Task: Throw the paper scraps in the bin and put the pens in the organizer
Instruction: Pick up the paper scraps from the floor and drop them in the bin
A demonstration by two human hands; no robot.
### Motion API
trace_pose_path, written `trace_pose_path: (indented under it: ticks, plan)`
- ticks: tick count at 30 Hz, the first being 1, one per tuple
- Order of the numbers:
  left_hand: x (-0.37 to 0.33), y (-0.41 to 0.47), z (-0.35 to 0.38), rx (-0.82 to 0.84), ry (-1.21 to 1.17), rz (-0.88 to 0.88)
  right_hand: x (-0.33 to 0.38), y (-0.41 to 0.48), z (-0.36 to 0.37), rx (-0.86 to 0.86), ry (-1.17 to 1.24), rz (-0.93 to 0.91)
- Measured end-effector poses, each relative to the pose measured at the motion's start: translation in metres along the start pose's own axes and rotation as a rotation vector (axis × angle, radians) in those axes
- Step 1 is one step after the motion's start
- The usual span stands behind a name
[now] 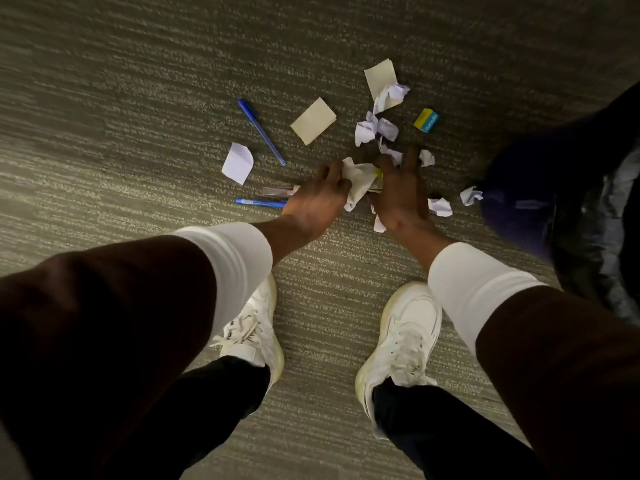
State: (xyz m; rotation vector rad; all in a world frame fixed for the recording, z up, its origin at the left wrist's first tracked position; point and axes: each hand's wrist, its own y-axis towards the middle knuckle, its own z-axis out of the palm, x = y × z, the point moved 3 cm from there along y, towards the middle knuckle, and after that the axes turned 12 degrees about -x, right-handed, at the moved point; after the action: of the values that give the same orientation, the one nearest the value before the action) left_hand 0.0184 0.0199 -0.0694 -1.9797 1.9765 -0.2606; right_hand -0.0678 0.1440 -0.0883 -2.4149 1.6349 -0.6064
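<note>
Paper scraps lie scattered on the carpet. My left hand (320,194) and my right hand (398,194) are down at the floor, side by side, both gripping a crumpled wad of white paper (358,183) between them. Loose crumpled scraps (367,128) lie just beyond my right hand, more (440,206) to its right. A flat yellowish note (313,121) and a white scrap (237,162) lie to the left. One blue pen (261,131) lies diagonally beyond my left hand; a second blue pen (259,202) and a clear pen cap (277,191) lie just left of it.
A small yellow-and-blue eraser box (426,121) lies at the far right of the scraps. A dark rounded object (519,209), possibly a bin with a liner, stands at the right edge. My white sneakers (401,341) stand on the striped carpet (138,98) below the hands.
</note>
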Motion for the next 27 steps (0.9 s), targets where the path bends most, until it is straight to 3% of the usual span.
trace_pose_path:
  ticks: [5,10,22,27]
  plan:
    - [-0.008,0.005,-0.017,0.034,-0.039,0.023,-0.013,-0.010,-0.010,-0.010,0.178,0.113]
    - [-0.024,-0.014,-0.048,-0.032,-0.158,-0.079,-0.015,-0.043,-0.042,-0.066,0.300,0.220]
    - [-0.070,-0.073,-0.184,-0.177,-0.503,-0.407,-0.003,-0.142,-0.197,-0.174,0.375,0.339]
    - [-0.110,-0.075,-0.248,-0.278,-0.630,-0.447,-0.011,-0.171,-0.259,-0.267,0.438,0.409]
